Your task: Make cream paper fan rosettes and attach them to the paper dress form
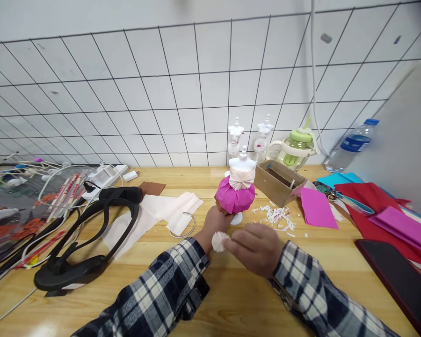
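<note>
The small mannequin (242,164) in its magenta paper skirt (235,196) is held from below by the left hand (214,223), whose grip is closed about the foot of the figure, just under the skirt's hem; the exact finger placement is hidden by the skirt. A small white pleated paper rosette (218,241) is pinched in the closed grip of the right hand (257,248), at that hand's left edge, touching the wrist side of the left hand and just below the dressed figure. A pale pleated bow (241,181) is already seated at the waist, above both grips.

To do this step well, the figure is best kept upright and steady in the left grip, pressure being taken at the stand and not on the crepe, which would likely crush. The rosette should be held by its centre only, so that the pleats stay fanned, and turned face-out before it is offered to the skirt. Creasing and a skewed seat are judged the chief risks.

Beyond the right grip, white paper scraps (275,216) lie on the worktop (231,299), with a cardboard box (279,183) further off. Pale paper sheets (161,213) lie to the left of the left grip, and coloured sheets (379,206) well to the right
</note>
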`<state>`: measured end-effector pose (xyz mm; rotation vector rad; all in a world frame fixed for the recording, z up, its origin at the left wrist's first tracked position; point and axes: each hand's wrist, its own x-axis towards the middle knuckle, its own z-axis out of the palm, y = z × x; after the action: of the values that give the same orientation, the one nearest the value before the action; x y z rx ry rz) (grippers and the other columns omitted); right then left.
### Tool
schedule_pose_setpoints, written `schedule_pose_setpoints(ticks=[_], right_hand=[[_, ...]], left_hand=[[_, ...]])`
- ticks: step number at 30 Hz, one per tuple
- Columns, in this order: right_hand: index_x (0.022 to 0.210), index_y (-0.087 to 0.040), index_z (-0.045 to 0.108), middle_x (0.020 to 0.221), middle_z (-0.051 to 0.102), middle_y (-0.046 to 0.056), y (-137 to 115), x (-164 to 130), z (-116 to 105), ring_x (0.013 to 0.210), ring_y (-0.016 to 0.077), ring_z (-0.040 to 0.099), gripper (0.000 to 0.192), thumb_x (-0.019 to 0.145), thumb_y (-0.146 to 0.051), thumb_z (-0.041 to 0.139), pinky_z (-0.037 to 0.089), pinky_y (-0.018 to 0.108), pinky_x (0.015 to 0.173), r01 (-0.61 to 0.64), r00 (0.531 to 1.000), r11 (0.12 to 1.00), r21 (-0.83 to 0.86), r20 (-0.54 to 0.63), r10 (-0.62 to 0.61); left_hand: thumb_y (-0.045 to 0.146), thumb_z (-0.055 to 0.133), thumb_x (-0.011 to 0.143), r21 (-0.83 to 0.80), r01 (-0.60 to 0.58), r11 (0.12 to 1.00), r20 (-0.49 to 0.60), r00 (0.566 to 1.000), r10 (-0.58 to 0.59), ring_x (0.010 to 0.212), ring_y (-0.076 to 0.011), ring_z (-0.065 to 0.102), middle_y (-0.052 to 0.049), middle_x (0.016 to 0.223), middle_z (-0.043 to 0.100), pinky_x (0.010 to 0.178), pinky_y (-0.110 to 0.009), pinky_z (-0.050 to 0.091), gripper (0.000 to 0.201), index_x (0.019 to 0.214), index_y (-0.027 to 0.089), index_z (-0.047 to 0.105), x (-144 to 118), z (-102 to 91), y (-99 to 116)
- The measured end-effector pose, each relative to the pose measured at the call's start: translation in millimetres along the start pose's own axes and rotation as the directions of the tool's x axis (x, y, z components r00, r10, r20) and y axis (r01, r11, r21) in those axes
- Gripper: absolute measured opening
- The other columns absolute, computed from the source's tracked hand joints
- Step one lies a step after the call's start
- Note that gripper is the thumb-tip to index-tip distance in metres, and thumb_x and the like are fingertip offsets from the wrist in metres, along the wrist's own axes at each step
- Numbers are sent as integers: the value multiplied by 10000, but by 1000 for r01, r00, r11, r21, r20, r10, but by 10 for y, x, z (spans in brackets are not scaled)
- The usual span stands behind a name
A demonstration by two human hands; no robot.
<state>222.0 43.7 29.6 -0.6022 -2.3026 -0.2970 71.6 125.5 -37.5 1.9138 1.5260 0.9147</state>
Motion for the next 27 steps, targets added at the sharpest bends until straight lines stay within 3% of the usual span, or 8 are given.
schedule_pose_setpoints(ticks=[1,4,8,13,17,20,23,27], right_hand=[[903,-236,698,714,660,10,-52,-55,78,606,144,483,170,924,-174,541,318,316,567,68,997,998,1,38,-68],[857,-218,663,732,647,11,-107,-194,283,655,153,500,192,936,-166,496,320,315,576,89,984,995,39,154,-94],[838,-215,656,753,639,15,-29,-287,398,717,160,532,184,926,-162,503,359,299,626,24,948,999,32,315,-33],[950,-208,671,899,682,48,-22,-295,322,818,185,588,174,905,-156,511,414,297,675,-117,815,993,22,574,84],[1207,-213,617,1058,685,73,-51,-313,172,930,215,618,327,895,-227,521,469,331,784,-298,763,953,58,614,202],[1219,-205,618,1121,669,86,0,-359,120,994,232,612,342,899,-218,500,472,359,867,-381,737,925,0,604,304],[1148,-184,658,1113,665,108,77,-399,132,1008,240,612,300,957,-257,438,469,374,894,-435,690,892,-120,592,416],[1144,-196,671,1070,680,106,134,-416,149,1018,246,616,298,966,-296,455,466,371,892,-462,646,865,-197,593,480]], left_hand=[[404,652,831,13,-5,1000,-1,1000,5,853,-249,687,-80,790,719,723,-333,479,220,842,200,733,2,-9,8],[440,704,778,89,-41,995,6,999,40,970,-266,654,-88,976,721,822,-358,487,299,972,213,709,-39,-83,53],[393,749,728,297,-110,949,-26,992,123,1042,-287,594,-103,1029,686,959,-417,443,383,1030,176,653,-190,-278,64],[302,626,842,387,-170,906,-37,979,200,1092,-276,575,-95,1106,674,1074,-470,342,304,1122,183,614,-464,-742,-95],[392,602,867,497,-210,842,84,977,194,974,-266,593,-63,966,693,927,-432,403,179,888,235,686,-711,-1231,-338],[450,640,835,510,-247,824,180,967,178,1010,-270,588,-56,992,703,921,-428,388,227,941,263,711,-825,-1465,-524],[410,617,853,511,-231,828,187,970,155,1005,-266,604,-59,989,722,912,-420,391,212,968,267,723,-839,-1516,-618],[332,537,890,518,-213,829,171,975,144,958,-263,628,-65,935,732,911,-413,406,200,909,245,715,-813,-1457,-584]])
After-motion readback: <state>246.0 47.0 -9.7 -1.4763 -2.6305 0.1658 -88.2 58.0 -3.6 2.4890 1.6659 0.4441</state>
